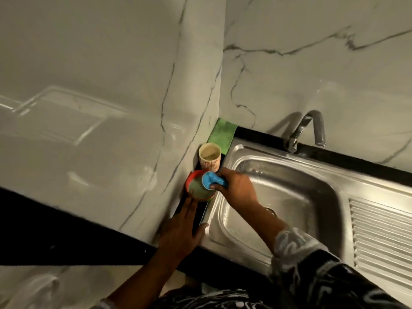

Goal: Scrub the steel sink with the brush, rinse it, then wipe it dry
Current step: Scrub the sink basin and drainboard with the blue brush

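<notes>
From my remote seat I see the right hand gripping the blue plastic brush, its fingers curled round the handle, and the brush head pressed down into a round red tub of green cleaning paste (the bristles themselves are hidden from me). The tub sits on the black tabletop just left of the stainless steel sink, against the white veined marble wall. The left hand lies flat on the tabletop with fingers straight, their tips touching the tub's near side and the thumb resting on the sink's rim. Just behind the tub stands a printed paper cup with pale liquid in it, and beyond that a green cloth lies in the corner. A curved chrome tap rises behind the basin, and a ribbed draining board lies to its right
</notes>
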